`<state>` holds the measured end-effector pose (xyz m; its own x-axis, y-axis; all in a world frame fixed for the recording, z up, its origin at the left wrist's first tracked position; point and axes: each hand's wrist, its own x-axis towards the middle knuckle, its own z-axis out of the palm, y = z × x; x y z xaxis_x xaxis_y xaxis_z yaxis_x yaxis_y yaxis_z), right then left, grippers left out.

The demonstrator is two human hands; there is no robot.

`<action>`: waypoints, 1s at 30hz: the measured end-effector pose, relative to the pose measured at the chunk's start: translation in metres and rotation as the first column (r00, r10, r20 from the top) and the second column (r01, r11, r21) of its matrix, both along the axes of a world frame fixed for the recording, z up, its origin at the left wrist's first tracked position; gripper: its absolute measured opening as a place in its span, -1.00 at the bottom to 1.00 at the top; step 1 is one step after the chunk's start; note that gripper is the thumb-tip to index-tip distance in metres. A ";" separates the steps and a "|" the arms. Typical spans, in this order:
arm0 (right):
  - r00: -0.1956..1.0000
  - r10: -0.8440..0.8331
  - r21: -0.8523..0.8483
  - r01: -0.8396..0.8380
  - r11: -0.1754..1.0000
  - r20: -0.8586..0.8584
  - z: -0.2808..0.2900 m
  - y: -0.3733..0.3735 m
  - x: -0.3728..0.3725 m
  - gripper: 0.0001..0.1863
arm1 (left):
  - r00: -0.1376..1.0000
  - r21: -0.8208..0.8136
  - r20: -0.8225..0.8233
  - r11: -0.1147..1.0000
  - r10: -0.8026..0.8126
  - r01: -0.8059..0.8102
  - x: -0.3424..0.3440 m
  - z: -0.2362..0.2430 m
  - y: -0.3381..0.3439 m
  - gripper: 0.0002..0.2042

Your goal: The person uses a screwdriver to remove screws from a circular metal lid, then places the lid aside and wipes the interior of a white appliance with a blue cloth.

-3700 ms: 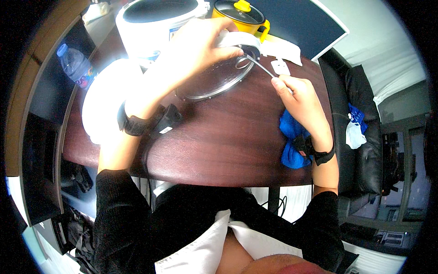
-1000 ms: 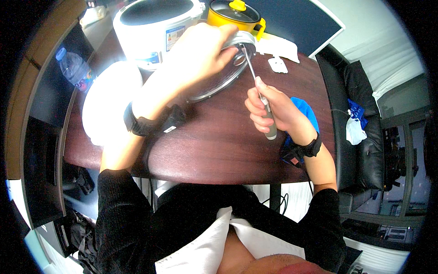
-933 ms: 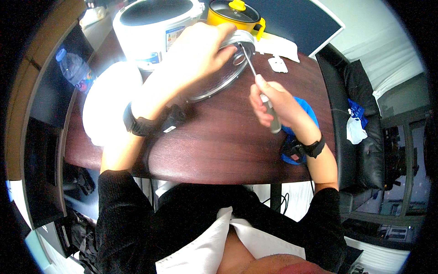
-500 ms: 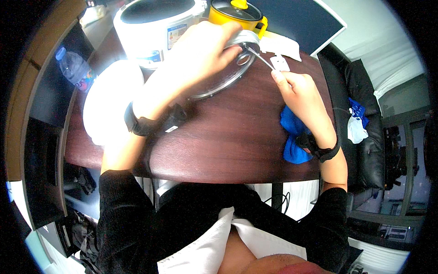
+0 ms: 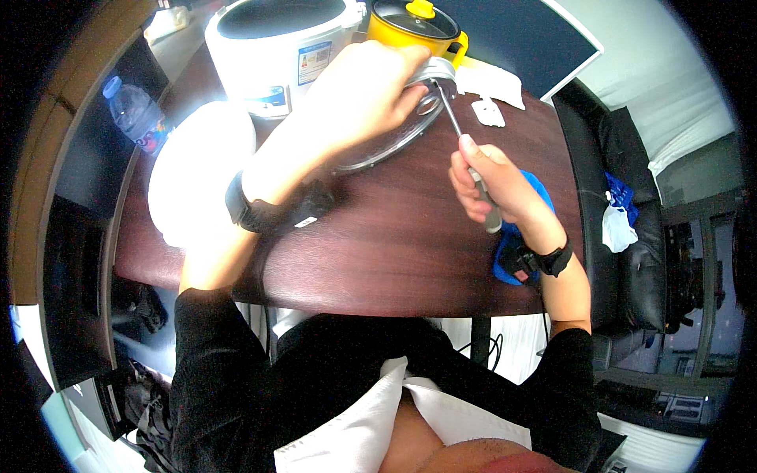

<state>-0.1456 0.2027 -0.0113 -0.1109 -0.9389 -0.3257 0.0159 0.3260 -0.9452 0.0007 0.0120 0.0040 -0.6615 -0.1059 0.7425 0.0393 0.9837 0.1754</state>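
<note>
My left hand grips a round lid with a clear pane and a silvery rim, holding it tilted up over the table. Its fingers wrap around the silver round part at the lid's middle. In my right hand is a screwdriver with a grey handle, the fingers closed around it. The metal shaft slants up and left, its tip at the underside of the silver part. Whether the tip sits in a screw is too small to tell. Something blue lies beneath my right wrist.
Behind the lid stand a white tub-like pot and a yellow pot with a lid. A glaring white rounded object and a plastic bottle are at the left. A small white item lies on the dark wooden table.
My right hand has shifted left and downward, and the screwdriver stands steeper, its handle now showing. The left hand still holds the lid in nearly the same place.
</note>
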 end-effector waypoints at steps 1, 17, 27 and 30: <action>0.987 0.044 -0.023 -0.041 0.999 0.156 -0.003 0.000 0.004 -0.41 | 1.000 0.001 0.015 1.000 0.007 -0.007 0.000 0.001 0.001 -0.63; 0.232 -0.301 -0.314 -0.022 0.949 -0.925 0.026 0.007 0.004 -0.59 | 0.999 0.002 -0.036 1.000 0.023 -0.023 -0.001 -0.011 -0.010 -0.59; 0.130 -0.293 -0.303 -0.063 0.951 -0.947 0.029 0.003 0.000 -0.59 | 1.000 -0.011 -0.007 1.000 0.024 -0.024 0.002 -0.005 -0.007 -0.60; 0.116 -0.252 -0.263 -0.087 0.961 -0.961 0.031 0.002 -0.006 -0.58 | 0.999 -0.048 -0.017 0.998 0.028 -0.028 0.001 -0.006 -0.005 -0.61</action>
<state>-0.1516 0.2047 0.0200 -0.2531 -0.9115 0.3243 -0.9619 0.2011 -0.1855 0.0014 0.0074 -0.0017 -0.6462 -0.0880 0.7581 0.0141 0.9918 0.1272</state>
